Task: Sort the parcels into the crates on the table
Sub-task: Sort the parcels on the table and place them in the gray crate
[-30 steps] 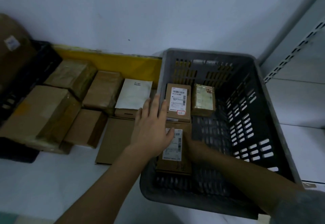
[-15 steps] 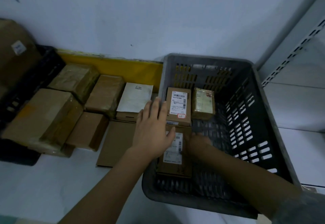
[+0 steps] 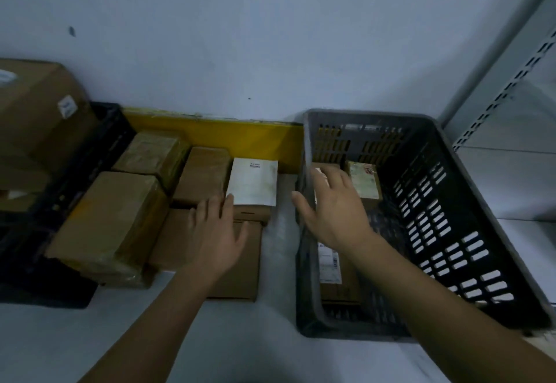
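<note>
Parcels [image 3: 329, 265] already laid flat in the grey crate [image 3: 451, 211] have been released: the left hand [image 3: 218, 232], fingers spread and holding nothing, has been shifted out to the unsorted boxes on the worktop [image 3: 240, 343], beside the white-labelled box [image 3: 252, 184]. The right hand [image 3: 334, 211], also spread and unladen, is seen above the crate's left wall, so another pick seems due.

Grey crate [image 3: 307, 232] matt perforated plastic; parcels [image 3: 114, 217] brown cardboard, some glossy-taped; label [image 3: 254, 182] white paper.
</note>
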Action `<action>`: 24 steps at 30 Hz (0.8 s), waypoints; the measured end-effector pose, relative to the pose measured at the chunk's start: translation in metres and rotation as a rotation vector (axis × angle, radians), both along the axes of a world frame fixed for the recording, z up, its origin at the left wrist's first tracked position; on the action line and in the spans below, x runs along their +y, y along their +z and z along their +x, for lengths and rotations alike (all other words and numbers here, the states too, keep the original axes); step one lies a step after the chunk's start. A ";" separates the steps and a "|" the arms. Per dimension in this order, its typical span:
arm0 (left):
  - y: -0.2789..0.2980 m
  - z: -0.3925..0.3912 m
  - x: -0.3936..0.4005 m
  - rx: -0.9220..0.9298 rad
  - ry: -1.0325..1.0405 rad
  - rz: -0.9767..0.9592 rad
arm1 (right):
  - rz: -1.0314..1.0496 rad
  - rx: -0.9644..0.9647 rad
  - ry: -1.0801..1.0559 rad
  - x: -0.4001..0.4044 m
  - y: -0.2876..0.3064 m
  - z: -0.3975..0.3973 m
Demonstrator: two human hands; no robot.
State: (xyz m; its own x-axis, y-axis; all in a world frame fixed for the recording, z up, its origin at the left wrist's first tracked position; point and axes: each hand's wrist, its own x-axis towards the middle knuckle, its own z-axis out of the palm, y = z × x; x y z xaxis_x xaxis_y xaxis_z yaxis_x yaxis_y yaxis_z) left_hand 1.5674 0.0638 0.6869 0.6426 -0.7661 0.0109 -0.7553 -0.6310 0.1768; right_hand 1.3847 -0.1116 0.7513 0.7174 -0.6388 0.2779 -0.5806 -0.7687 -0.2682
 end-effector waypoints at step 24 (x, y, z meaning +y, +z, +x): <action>-0.104 0.080 0.089 0.262 -0.188 0.454 | 0.701 0.546 -0.293 0.140 -0.224 0.094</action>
